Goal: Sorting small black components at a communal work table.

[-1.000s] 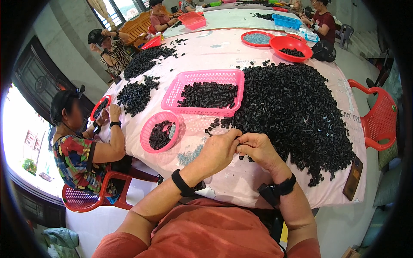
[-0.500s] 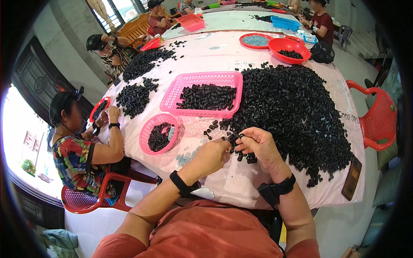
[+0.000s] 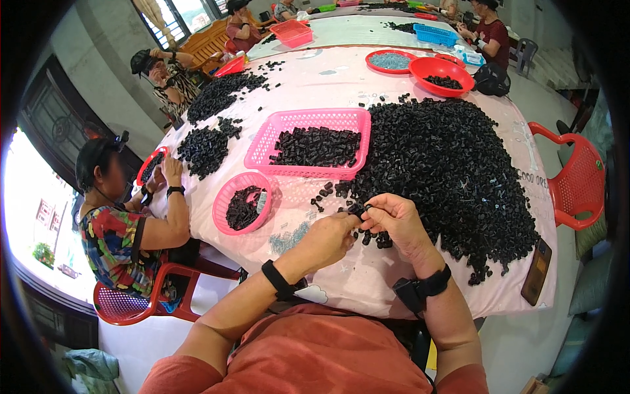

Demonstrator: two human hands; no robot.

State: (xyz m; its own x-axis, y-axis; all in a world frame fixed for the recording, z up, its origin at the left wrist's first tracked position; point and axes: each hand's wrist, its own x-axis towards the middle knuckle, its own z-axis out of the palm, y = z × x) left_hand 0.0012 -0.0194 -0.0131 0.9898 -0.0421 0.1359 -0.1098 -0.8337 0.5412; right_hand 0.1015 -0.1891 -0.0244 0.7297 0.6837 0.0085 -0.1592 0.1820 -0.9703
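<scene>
By the black heap, your right grip is pinching a small part; your left grip I cannot tell. From your hands, black pieces are lying in a round basket at nine o'clock, a pink oblong basket at eleven, a red bowl at one.

Just below centre, the right hand pinches a small black part — left hand close beside it; the black heap fills centre-right — pink rectangular basket upper centre.

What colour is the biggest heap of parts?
The biggest heap is mostly black, clearest in the head view.
</scene>
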